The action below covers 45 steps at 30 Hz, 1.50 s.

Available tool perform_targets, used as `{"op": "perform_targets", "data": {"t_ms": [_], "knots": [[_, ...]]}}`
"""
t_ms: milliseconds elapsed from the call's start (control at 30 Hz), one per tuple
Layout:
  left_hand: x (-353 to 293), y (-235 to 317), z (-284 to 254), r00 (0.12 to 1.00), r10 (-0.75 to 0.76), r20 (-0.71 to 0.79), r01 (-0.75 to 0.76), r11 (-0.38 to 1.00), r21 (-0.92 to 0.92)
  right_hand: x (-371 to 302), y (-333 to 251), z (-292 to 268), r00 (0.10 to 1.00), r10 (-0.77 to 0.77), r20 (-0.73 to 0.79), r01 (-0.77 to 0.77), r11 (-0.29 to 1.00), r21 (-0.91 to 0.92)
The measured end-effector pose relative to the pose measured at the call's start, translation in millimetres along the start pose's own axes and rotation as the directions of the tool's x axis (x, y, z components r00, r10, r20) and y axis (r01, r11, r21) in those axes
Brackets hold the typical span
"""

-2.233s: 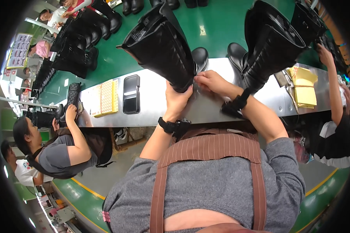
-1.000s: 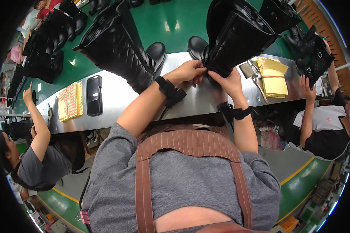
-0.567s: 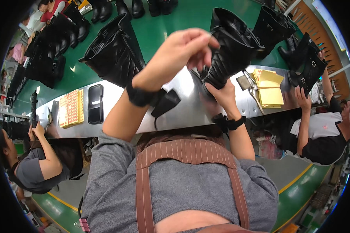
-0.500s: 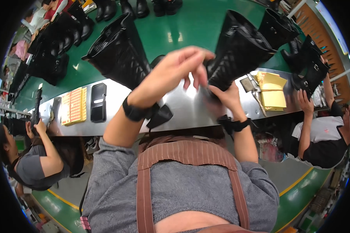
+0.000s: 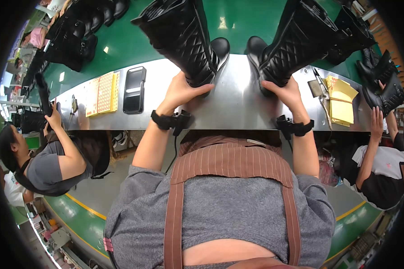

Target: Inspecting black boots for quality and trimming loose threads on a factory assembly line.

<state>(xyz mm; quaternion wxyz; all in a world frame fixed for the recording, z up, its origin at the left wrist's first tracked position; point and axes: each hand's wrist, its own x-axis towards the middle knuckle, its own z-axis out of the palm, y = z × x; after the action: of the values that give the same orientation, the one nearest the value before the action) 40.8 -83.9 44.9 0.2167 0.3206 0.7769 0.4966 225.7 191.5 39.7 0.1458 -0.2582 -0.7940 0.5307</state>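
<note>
Two tall black boots with quilted shafts stand upright side by side in front of me, toes pointing away. My left hand is closed round the heel of the left boot, its thumb across the back and its fingers hidden on the far side. In the same way, my right hand grips the heel of the right boot. Both boots rest on the steel strip of the bench, with their toes near the green surface. A black strap with a small box sits on each of my wrists.
Left of me lie a yellow paper stack and a black phone-like case. Banded yellow papers and a metal tool lie to the right. More black boots stand beyond. Co-workers handle boots at both sides.
My left hand has come down from in front of the boots to the left boot's heel. My right hand still holds the right boot. The view has shifted, and both boots now stand with toes visible.
</note>
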Motion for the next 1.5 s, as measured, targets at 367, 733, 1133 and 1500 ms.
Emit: {"op": "perform_targets", "data": {"t_ms": [367,733,1133,1500], "knots": [[64.4,39.8,48.3,0.999,0.035,0.033,0.011,0.509,-0.86,38.9,-35.6,27.5,0.995,-0.066,0.071,-0.037,0.416,0.909],[89.9,20.4,52.9,0.993,0.104,-0.063,-0.116,0.653,-0.749,74.3,-11.7,52.7,0.992,-0.114,0.055,0.038,0.686,0.727],[84.0,-12.8,55.3,0.942,0.114,0.316,0.301,0.137,-0.944,79.1,27.1,50.4,0.927,0.0,0.375,-0.362,0.266,0.894],[100.3,-3.2,43.3,0.845,0.366,0.391,0.445,-0.072,-0.893,81.4,-6.1,44.8,0.851,-0.108,0.514,-0.513,0.034,0.857]]}}
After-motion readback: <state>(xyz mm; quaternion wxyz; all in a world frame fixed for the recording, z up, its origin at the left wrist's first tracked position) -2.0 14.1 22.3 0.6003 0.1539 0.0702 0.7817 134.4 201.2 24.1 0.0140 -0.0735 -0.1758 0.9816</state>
